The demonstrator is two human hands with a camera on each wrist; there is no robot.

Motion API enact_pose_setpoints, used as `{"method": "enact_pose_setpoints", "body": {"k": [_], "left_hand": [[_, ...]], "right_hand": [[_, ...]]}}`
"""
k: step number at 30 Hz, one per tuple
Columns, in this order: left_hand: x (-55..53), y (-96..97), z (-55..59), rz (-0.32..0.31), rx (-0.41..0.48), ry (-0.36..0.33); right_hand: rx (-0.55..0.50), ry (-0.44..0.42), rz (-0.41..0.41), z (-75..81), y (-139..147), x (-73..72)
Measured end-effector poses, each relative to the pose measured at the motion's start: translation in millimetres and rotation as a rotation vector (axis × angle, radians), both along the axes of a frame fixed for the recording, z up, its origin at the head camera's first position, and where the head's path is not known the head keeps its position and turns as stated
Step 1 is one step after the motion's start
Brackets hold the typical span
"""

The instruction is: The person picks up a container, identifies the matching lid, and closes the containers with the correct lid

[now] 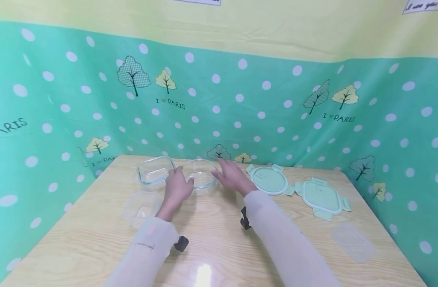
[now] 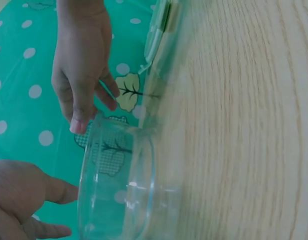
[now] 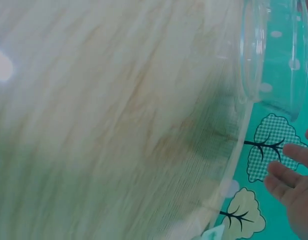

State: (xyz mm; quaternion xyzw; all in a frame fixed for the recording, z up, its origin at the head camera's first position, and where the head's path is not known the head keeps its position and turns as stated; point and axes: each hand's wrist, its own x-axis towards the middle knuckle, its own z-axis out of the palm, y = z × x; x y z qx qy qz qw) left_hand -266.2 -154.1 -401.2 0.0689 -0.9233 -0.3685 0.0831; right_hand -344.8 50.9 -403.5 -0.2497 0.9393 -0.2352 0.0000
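One round glass container [image 1: 200,175] is sitting between left hand [image 1: 177,187] and right hand [image 1: 234,175], each just beside; fingers [image 3: 286,175] lying apart, touch unclear.

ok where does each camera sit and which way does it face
Head: worn on the head, facing forward and down over the table to the dotted cloth; sleeves, left hand and right hand show.
Left wrist: on that wrist, facing the round glass bowl, picture turned sideways; left hand lower left, right hand at top.
Right wrist: on that wrist, facing table and bowl; right hand lower right, apparently a bit of the left at top right.
Both wrist views share the bowl, table and cloth.
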Motion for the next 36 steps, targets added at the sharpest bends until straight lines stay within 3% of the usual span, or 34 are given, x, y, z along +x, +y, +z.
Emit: {"method": "enact_pose_setpoints", "body": {"k": [7, 12, 16, 23, 32, 36], "left_hand": [[-1.8, -4.2, -5.4, 0.037, 0.129, -0.035], [-5.1, -7.1, -5.8, 0.053, 0.216, -0.071], [-9.0, -7.6, -5.2, 0.067, 0.260, -0.072], [-11.8, -5.9, -0.9, 0.086, 0.396, -0.065], [-14.6, -4.1, -0.5, 0.147, 0.496, -0.054], [-16.5, -3.1, -0.3, 0.150, 0.488, -0.034]], "right_hand": [[-0.092, -0.065, -0.011, -0.7, -13, -8.7], [-0.255, -0.197, -0.026, -0.6, -22, -12.9], [-0.397, -0.286, -0.099, -2.5, -25, -15.1], [-0.555, -0.383, -0.218, -4.4, -24, -19.3], [-0.690, -0.573, -0.245, -3.1, -20, -29.4], [-0.770, -0.680, -0.238, -0.4, -15, -32.6]]}}
